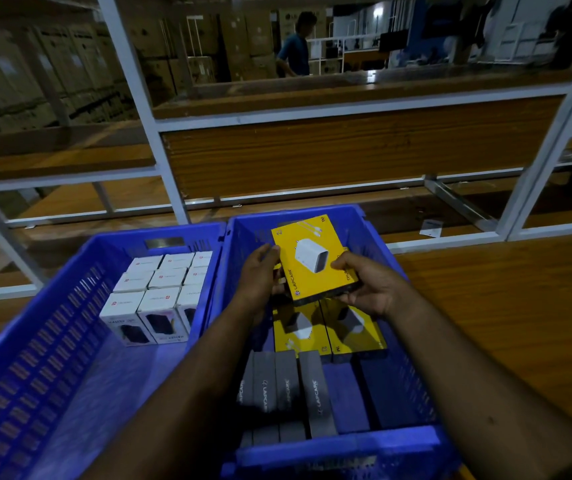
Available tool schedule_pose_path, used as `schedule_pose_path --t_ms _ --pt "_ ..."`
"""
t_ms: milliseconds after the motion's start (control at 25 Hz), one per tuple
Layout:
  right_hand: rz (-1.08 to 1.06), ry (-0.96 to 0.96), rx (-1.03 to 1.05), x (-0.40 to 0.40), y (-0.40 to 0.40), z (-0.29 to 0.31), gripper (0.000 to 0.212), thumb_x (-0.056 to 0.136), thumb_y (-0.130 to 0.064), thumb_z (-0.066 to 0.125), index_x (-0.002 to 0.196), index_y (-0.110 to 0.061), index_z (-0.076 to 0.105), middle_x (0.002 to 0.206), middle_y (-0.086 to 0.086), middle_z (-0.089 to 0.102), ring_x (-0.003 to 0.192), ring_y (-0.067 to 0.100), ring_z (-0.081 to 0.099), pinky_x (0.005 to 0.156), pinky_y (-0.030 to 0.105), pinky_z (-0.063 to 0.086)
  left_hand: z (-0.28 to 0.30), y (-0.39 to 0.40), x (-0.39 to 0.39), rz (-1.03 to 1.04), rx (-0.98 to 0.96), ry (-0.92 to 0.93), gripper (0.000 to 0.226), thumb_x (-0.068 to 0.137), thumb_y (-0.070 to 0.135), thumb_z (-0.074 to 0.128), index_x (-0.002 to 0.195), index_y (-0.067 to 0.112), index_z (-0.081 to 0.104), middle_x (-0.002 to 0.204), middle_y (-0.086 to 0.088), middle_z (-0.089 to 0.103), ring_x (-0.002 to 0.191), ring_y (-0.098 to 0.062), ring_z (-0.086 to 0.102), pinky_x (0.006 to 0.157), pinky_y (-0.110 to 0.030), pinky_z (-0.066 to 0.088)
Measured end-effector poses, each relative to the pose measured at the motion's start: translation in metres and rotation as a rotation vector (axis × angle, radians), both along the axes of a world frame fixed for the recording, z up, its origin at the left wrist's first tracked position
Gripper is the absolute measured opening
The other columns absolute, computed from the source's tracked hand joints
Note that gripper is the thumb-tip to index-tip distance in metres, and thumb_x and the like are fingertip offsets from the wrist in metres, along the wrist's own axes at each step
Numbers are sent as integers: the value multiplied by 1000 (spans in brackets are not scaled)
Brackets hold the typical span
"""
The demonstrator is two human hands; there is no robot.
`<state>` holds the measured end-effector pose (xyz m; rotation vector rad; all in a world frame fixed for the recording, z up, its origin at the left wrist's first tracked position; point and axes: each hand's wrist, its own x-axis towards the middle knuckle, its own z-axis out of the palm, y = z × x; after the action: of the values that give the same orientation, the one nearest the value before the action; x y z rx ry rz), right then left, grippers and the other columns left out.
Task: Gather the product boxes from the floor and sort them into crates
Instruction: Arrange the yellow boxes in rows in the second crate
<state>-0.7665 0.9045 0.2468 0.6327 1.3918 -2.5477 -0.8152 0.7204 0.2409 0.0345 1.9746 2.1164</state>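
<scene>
Both my hands hold one yellow charger box above the right blue crate. My left hand grips its left edge and my right hand grips its lower right corner. Under it, two more yellow boxes lie flat in the crate. Several grey boxes stand on edge nearer to me. The left blue crate holds several white boxes packed upright at its far end.
A white metal rack with wooden shelves stands right behind the crates. The wooden floor stretches to the right. A small paper lies under the rack. A person stands far back among stacked cartons.
</scene>
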Motion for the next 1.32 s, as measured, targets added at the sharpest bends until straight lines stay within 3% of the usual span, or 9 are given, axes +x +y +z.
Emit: schedule_pose_path --t_ms 400,560,720,880,960,1040,1120,1280,1320 --pt "31 -16 64 -2 0 -2 25 84 2 59 103 -14 60 105 14 67 102 29 61 85 43 52 1 2 2 -15 -82 30 39 102 27 51 140 19 47 105 1 69 84 -10 67 63 -26 56" --pt "167 -76 157 -1 1 -4 22 85 3 59 100 -13 60 95 11 68 86 26 65 66 40 55 -4 0 -4 7 -103 -21 65 97 18 59 152 16 25 118 -5 66 87 -10 62 68 -28 50" --pt "411 -149 482 -1 -3 -16 36 82 -3 64 113 -20 57 120 6 54 100 30 56 74 36 49 -12 -7 -11 94 -113 -113 96 87 16 74 157 15 10 132 -13 58 110 -32 63 93 -45 52" --pt "198 -59 413 -5 3 -9 24 81 -1 69 100 -12 63 116 22 60 98 38 60 88 56 51 -15 -13 -13 -44 -255 -195 115 47 58 93 142 11 48 134 -14 60 108 -35 66 87 -42 56" --pt "-32 13 323 -12 16 -10 43 78 -6 77 117 -9 58 116 21 62 83 34 66 76 48 56 -15 -12 -8 -245 -302 -268 91 44 65 89 113 9 68 105 -14 73 86 -29 70 73 -32 54" --pt "-208 51 420 -17 21 -15 59 74 -14 83 124 -11 52 118 16 61 89 34 66 79 46 57 -13 -10 -5 -324 -295 -336 45 73 54 78 89 13 67 71 -7 67 51 -15 59 49 -19 44" --pt "-267 24 581 -19 17 -21 65 72 -33 83 125 -7 54 120 13 61 104 35 63 88 49 55 -14 -9 -8 -289 -263 -428 33 86 46 69 89 14 61 69 -6 60 37 -8 51 36 -15 40" --pt "-93 -104 679 -34 14 -45 124 41 -78 77 137 -6 48 135 12 56 114 36 59 81 44 56 -20 -2 -10 -117 -87 -423 23 94 29 64 97 9 53 77 -9 57 56 -16 59 49 -30 60" --pt "-44 -144 577 -32 10 -43 118 46 -77 77 138 -9 47 138 13 53 111 34 60 81 47 56 -20 1 -7 -114 -57 -409 19 95 24 63 99 8 54 80 -9 62 65 -19 63 55 -34 62"
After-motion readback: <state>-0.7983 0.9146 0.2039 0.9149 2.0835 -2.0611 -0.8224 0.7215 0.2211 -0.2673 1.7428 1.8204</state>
